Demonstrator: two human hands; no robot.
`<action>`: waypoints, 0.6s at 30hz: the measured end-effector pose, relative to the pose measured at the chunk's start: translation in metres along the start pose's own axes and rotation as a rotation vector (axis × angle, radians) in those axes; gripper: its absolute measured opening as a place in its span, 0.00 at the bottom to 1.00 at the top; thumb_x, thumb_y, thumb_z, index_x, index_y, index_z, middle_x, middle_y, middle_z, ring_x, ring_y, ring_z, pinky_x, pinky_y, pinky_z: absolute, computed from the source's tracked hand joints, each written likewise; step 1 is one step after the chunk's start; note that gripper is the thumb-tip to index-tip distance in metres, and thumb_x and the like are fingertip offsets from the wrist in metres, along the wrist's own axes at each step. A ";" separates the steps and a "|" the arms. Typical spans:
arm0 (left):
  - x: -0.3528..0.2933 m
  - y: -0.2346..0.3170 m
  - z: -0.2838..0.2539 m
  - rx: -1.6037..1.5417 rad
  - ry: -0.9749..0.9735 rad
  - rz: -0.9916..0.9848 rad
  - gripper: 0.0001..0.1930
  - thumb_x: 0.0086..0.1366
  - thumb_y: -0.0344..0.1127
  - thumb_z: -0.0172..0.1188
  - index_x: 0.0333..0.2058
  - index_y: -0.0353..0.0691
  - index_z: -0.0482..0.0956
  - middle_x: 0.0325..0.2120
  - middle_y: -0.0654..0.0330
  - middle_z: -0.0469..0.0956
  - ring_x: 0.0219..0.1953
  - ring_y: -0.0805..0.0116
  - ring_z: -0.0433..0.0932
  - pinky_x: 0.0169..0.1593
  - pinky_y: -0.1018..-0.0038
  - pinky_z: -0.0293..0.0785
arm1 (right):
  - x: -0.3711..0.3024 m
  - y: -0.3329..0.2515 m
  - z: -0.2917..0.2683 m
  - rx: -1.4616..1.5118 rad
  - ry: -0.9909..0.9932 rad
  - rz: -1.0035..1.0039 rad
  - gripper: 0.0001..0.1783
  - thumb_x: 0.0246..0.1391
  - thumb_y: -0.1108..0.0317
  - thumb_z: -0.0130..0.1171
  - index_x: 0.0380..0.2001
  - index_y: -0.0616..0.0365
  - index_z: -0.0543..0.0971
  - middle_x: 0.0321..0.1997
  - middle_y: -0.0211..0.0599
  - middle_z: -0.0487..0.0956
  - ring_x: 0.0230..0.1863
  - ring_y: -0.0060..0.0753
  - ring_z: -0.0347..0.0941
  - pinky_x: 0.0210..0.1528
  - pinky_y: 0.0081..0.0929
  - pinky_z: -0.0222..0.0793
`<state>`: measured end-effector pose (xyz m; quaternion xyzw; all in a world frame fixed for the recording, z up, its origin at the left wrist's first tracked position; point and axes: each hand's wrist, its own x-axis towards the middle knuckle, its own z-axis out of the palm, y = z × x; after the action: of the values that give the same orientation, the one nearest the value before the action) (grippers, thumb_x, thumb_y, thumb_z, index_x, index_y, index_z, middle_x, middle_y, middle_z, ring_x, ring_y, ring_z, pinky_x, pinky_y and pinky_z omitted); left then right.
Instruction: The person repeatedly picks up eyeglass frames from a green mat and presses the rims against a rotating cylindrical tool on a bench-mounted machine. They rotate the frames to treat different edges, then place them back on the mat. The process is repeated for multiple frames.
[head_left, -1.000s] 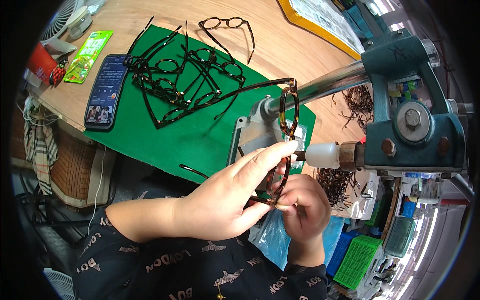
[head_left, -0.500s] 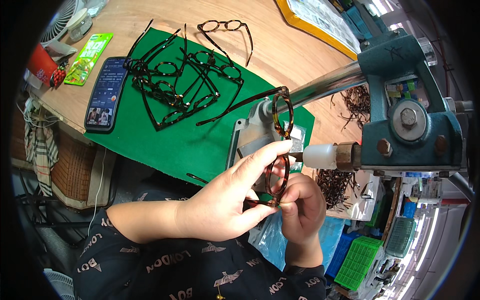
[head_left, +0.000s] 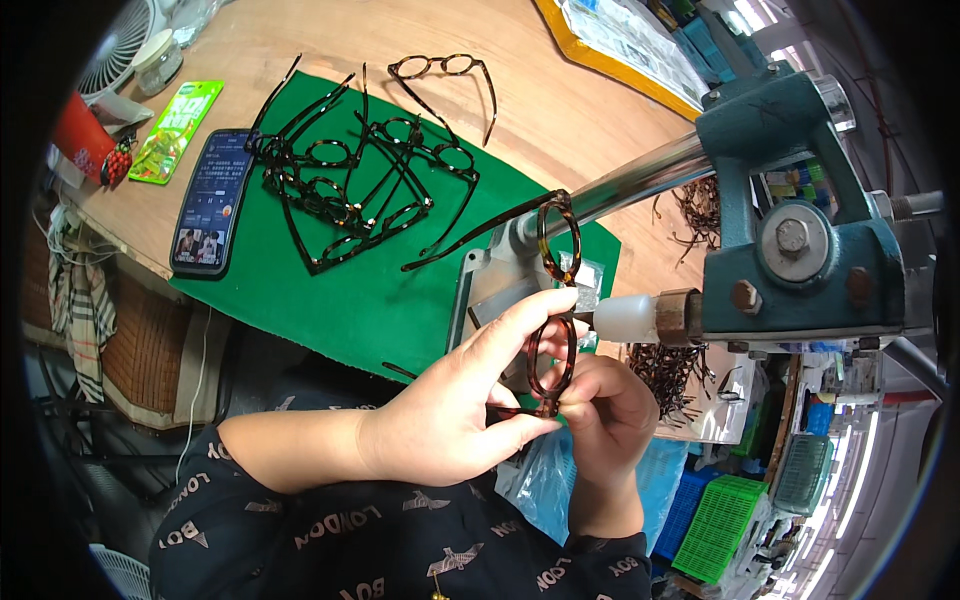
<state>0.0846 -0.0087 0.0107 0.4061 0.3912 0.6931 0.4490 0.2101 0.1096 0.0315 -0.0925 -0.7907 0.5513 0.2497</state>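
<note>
A tortoiseshell eyeglass frame (head_left: 546, 252) stands on edge between my hands, one rim above the other, with a temple reaching left over the green cloth. My left hand (head_left: 440, 425) grips it from the left, index finger at the bridge and thumb at the lower end. The fingers of my right hand (head_left: 612, 412) pinch the lower corner, near the hinge. What lies between those fingertips is too small to make out. Just right of the bridge is the white plastic tip (head_left: 625, 319) of a teal metal press (head_left: 800, 290); whether they touch is unclear.
Several dark eyeglass frames (head_left: 340, 205) lie heaped on the green cloth (head_left: 270, 310), beside a phone (head_left: 213, 200). One more pair (head_left: 455, 66) rests farther back. Piles of loose temples (head_left: 668, 380) sit right, under the press. A green snack packet (head_left: 177, 130) lies at far left.
The whole view has shifted slightly. Both hands keep their hold on the eyeglass frame, which stays nearly in the same pose beside the press tip.
</note>
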 end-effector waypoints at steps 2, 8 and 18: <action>0.002 -0.001 0.003 -0.051 0.003 0.047 0.44 0.52 0.13 0.54 0.63 0.40 0.40 0.57 0.50 0.57 0.59 0.64 0.61 0.40 0.79 0.76 | -0.002 -0.003 0.003 0.115 0.060 0.039 0.09 0.53 0.68 0.57 0.27 0.61 0.69 0.27 0.36 0.73 0.31 0.28 0.71 0.37 0.24 0.67; 0.024 0.001 0.018 -0.071 0.085 0.210 0.45 0.52 0.12 0.54 0.64 0.43 0.39 0.58 0.50 0.55 0.58 0.67 0.62 0.38 0.80 0.75 | -0.002 -0.006 -0.005 0.200 0.201 -0.131 0.06 0.54 0.73 0.53 0.33 0.63 0.69 0.33 0.42 0.75 0.37 0.32 0.71 0.43 0.31 0.67; 0.059 -0.020 0.040 -0.177 0.154 0.244 0.46 0.52 0.10 0.53 0.64 0.47 0.39 0.58 0.56 0.54 0.52 0.70 0.67 0.41 0.79 0.74 | 0.044 -0.119 -0.088 -0.257 0.713 -0.899 0.24 0.57 0.54 0.47 0.43 0.67 0.69 0.52 0.57 0.68 0.58 0.47 0.61 0.60 0.40 0.56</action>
<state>0.1114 0.0595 0.0196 0.3551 0.3097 0.8033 0.3642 0.2309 0.1561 0.1769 0.0429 -0.6799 0.2259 0.6963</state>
